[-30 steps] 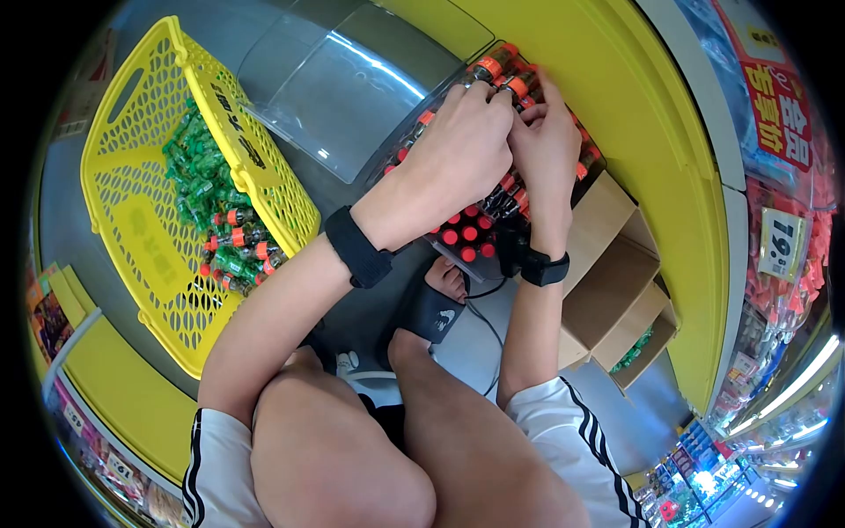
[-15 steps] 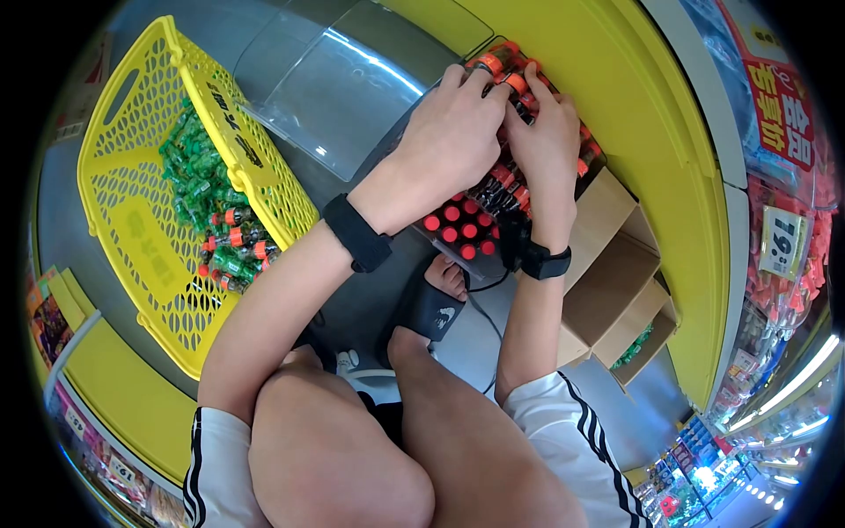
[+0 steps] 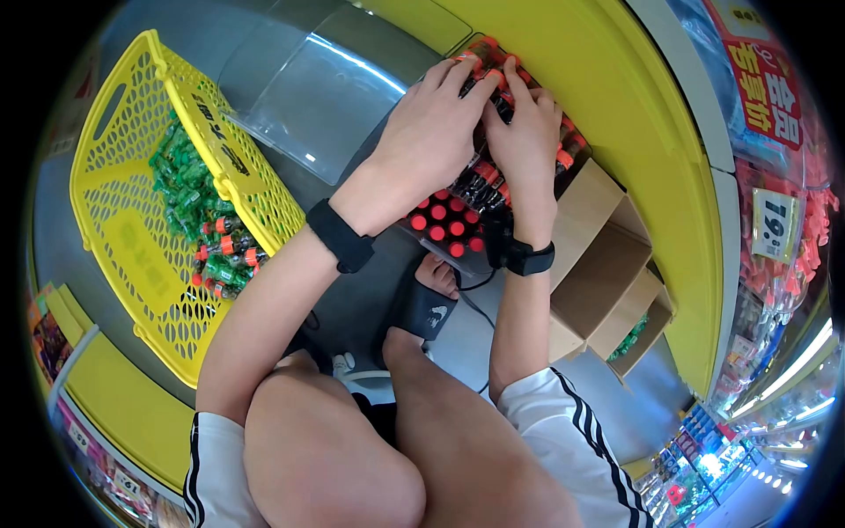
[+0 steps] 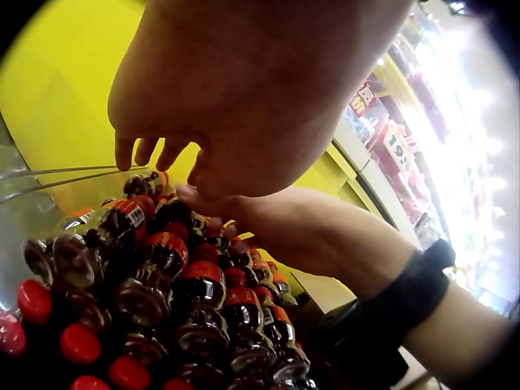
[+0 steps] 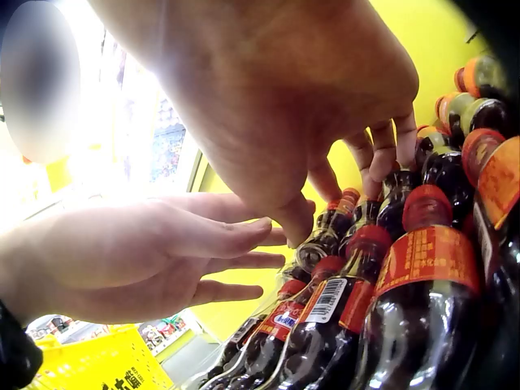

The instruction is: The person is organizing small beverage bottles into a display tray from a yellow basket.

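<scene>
Small dark cola bottles with red caps and orange-red labels [image 5: 426, 264] are packed in a clear bin [image 4: 49, 180]. Over the bin's far part, my left hand [image 3: 431, 123] reaches across the top layer with fingers extended, fingertips right at the bottles. Close beside it, my right hand [image 3: 528, 145] has its fingers spread, pointing down onto bottle tops along the yellow panel side. In the right wrist view, a bottle [image 5: 321, 240] lies under the right thumb and fingers. Upright red caps [image 3: 437, 232] fill the near end of the bin.
A yellow basket [image 3: 132, 198] on the left holds green bottles [image 3: 180, 180] and several cola bottles. Open cardboard boxes [image 3: 607, 264] stand at the right, one with green items inside. A clear lid-like sheet [image 3: 304, 97] lies behind. A yellow panel [image 3: 607, 79] borders the bin.
My hands were close together over the bottles; they have moved apart, the left one leftward, and the fingers of both are more spread. The view has shifted slightly.
</scene>
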A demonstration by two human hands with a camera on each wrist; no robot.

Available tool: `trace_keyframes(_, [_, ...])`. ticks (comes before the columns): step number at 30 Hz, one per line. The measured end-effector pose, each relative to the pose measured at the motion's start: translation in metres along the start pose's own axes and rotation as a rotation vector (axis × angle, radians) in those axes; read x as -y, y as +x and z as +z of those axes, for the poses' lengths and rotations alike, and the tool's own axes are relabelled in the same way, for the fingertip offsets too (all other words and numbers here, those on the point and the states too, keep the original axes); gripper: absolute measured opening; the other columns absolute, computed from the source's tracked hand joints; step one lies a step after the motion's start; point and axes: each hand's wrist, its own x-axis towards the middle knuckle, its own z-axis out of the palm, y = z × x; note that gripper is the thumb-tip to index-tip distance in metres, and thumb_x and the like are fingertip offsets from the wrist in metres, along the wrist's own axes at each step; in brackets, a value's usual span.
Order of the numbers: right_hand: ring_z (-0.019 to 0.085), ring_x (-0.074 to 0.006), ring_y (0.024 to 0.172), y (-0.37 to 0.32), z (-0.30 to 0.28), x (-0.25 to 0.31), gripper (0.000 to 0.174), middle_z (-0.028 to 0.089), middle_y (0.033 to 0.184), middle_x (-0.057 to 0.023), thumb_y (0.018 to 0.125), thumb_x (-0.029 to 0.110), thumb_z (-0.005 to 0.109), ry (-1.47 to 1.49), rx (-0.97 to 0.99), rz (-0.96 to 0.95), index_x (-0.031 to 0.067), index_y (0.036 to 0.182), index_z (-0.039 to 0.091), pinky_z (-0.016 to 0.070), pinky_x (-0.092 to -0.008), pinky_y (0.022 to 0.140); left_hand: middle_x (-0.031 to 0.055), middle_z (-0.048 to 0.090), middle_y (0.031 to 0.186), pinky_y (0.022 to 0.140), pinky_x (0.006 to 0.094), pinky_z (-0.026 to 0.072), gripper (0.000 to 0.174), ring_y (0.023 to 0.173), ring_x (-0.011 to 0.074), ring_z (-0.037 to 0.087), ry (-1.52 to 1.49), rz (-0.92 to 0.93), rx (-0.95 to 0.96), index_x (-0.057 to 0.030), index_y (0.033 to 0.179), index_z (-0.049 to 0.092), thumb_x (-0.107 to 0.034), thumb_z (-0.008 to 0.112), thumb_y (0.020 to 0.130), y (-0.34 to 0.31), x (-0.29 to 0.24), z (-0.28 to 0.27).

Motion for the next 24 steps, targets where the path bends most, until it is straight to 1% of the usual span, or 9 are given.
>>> trace_keyframes(4, [0.059,-0.0397,0.117,-0.003,-0.008,0.000,0.068,0.063,0.125,-0.0180,0.096,0.032,0.079,0.023,0.023,0.000,0.0149,0.159,0.059,0.0522,-0.0507,0.106,0.0243,0.053,0.159,0.121,0.0510,0.0459,0.048,0.150,0.0437,0.048,0.018,0.007,0.013,-0.0067,0.153,0.058,-0.011,0.063,0.106,0.000,0.003,0.000])
trace_keyframes(6, [0.061,-0.0399,0.119,-0.006,-0.017,-0.001,0.064,0.064,0.127,-0.0199,0.097,0.025,0.079,0.290,-0.039,-0.030,0.0075,0.156,0.060,0.0513,-0.0500,0.107,0.0240,0.054,0.158,0.121,0.0510,0.0461,0.047,0.149,0.0436,0.049,-0.004,0.005,-0.008,-0.0071,0.154,0.058,-0.014,0.063,0.107,0.001,0.002,0.000])
trace_keyframes(9, [0.062,-0.0401,0.123,-0.023,-0.039,0.005,0.060,0.066,0.128,-0.0213,0.097,0.021,0.079,0.251,-0.087,0.130,0.0014,0.151,0.062,0.0503,-0.0500,0.108,0.0239,0.055,0.158,0.121,0.0508,0.0462,0.047,0.148,0.0433,0.050,-0.001,0.006,-0.005,-0.0073,0.154,0.058,-0.016,0.063,0.108,0.001,0.001,0.000])
trace_keyframes(10, [0.062,-0.0402,0.125,-0.028,-0.041,0.001,0.052,0.068,0.129,-0.0206,0.098,0.016,0.075,0.180,-0.126,0.123,0.0009,0.147,0.065,0.0497,-0.0499,0.109,0.0239,0.055,0.158,0.121,0.0508,0.0462,0.047,0.148,0.0433,0.050,-0.003,0.006,-0.005,-0.0073,0.154,0.058,-0.016,0.063,0.108,0.001,0.000,-0.001])
trace_keyframes(13, [0.063,-0.0382,0.124,-0.041,-0.043,-0.022,0.047,0.068,0.130,-0.0205,0.098,0.010,0.071,-0.029,-0.189,0.112,0.0026,0.144,0.066,0.0468,-0.0531,0.112,0.0237,0.055,0.157,0.119,0.0506,0.0475,0.047,0.147,0.0433,0.051,-0.019,0.000,-0.004,-0.0071,0.153,0.059,-0.016,0.064,0.107,0.001,-0.001,-0.001])
trace_keyframes(14, [0.064,-0.0342,0.123,-0.046,-0.043,-0.027,0.046,0.069,0.133,-0.0177,0.096,0.006,0.069,-0.161,-0.207,0.080,0.0047,0.143,0.068,0.0436,-0.0546,0.112,0.0256,0.057,0.153,0.116,0.0509,0.0496,0.046,0.145,0.0433,0.053,-0.008,0.027,-0.031,-0.0041,0.148,0.061,-0.015,0.068,0.103,0.001,-0.001,-0.001])
trace_keyframes(18, [0.064,-0.0289,0.123,-0.059,-0.045,-0.035,0.049,0.070,0.133,-0.0124,0.094,0.007,0.072,-0.219,-0.132,0.191,0.0057,0.142,0.068,0.0408,-0.0533,0.108,0.0281,0.058,0.148,0.113,0.0509,0.0519,0.046,0.142,0.0440,0.056,0.000,0.050,-0.052,-0.0004,0.141,0.063,-0.014,0.074,0.098,0.002,-0.003,-0.001])
trace_keyframes(20, [0.062,-0.0256,0.124,-0.063,-0.047,-0.035,0.047,0.070,0.131,-0.0055,0.091,0.009,0.076,-0.299,-0.137,0.174,0.0088,0.138,0.072,0.0387,-0.0501,0.104,0.0263,0.056,0.152,0.114,0.0508,0.0513,0.048,0.142,0.0437,0.055,-0.002,0.034,-0.033,-0.0036,0.146,0.061,-0.015,0.071,0.101,0.003,-0.003,-0.001])
trace_keyframes(24, [0.059,-0.0251,0.126,-0.062,-0.047,-0.038,0.041,0.068,0.129,-0.0027,0.089,0.012,0.079,-0.356,-0.152,0.192,0.0119,0.129,0.077,0.0384,-0.0516,0.103,0.0249,0.054,0.155,0.115,0.0510,0.0506,0.049,0.143,0.0438,0.054,-0.008,0.026,-0.026,-0.0073,0.151,0.059,-0.015,0.069,0.104,0.003,-0.003,0.000])
